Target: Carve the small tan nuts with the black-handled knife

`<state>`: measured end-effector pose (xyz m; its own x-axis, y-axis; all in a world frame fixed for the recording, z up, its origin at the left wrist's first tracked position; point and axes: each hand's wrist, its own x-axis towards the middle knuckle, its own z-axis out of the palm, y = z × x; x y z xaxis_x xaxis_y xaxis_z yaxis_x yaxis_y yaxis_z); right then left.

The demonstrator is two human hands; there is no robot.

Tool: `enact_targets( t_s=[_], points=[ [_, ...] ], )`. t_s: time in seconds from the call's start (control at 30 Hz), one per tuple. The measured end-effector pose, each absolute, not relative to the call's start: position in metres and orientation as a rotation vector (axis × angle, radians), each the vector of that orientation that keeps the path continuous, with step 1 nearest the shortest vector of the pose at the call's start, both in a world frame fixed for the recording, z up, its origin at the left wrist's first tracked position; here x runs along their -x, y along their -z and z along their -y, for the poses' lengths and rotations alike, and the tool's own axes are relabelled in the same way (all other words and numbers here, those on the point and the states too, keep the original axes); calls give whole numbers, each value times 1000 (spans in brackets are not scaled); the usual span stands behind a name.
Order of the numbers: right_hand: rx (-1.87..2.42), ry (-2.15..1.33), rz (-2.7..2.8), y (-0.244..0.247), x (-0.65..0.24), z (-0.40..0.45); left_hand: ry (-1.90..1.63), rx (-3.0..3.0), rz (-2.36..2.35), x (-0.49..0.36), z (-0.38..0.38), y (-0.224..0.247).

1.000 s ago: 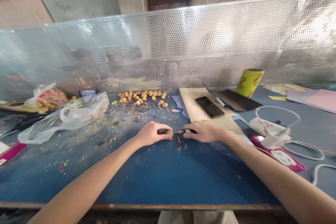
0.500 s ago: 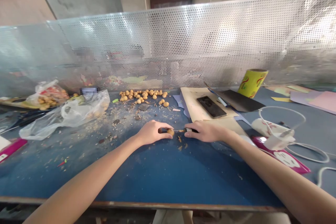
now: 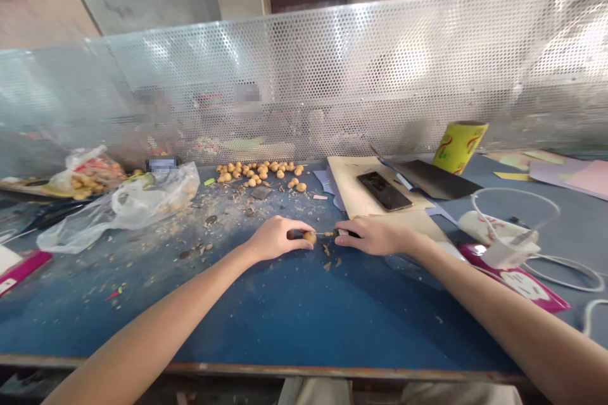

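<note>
Between thumb and fingers, my left hand point(image 3: 275, 238) pinches a small round tan ball point(image 3: 310, 237) just above the blue table point(image 3: 294, 316). My right hand point(image 3: 375, 235) is closed around the dark handle of a thin tool point(image 3: 344, 233), whose metal shaft points left and reaches the ball. Small brown shavings point(image 3: 327, 250) lie below the shaft. Several similar tan balls point(image 3: 263, 171) are spread at the back of the table, near the perforated screen.
Plastic bags point(image 3: 137, 199) sit at the left. Beyond my right hand a black phone point(image 3: 384, 191) rests on cardboard point(image 3: 342, 171). A yellow roll point(image 3: 460, 147), a white cable point(image 3: 560, 272) and a magenta box point(image 3: 536, 288) are at the right. Debris litters the left side.
The view has shifted slightly. Both hands keep nearly the same place, with the tool still at the ball; no clear movement of either shows.
</note>
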<state>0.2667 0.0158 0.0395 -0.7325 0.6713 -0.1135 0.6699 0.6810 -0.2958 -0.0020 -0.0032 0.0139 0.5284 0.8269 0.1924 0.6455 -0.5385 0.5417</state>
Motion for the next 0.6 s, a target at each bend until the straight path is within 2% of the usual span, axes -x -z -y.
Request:
enact_targets(
  t_s=[0.6],
  points=[
    [1142,-478,2880,-39,-269,-16,-610,-2376,-1239,1,5,-13]
  ],
)
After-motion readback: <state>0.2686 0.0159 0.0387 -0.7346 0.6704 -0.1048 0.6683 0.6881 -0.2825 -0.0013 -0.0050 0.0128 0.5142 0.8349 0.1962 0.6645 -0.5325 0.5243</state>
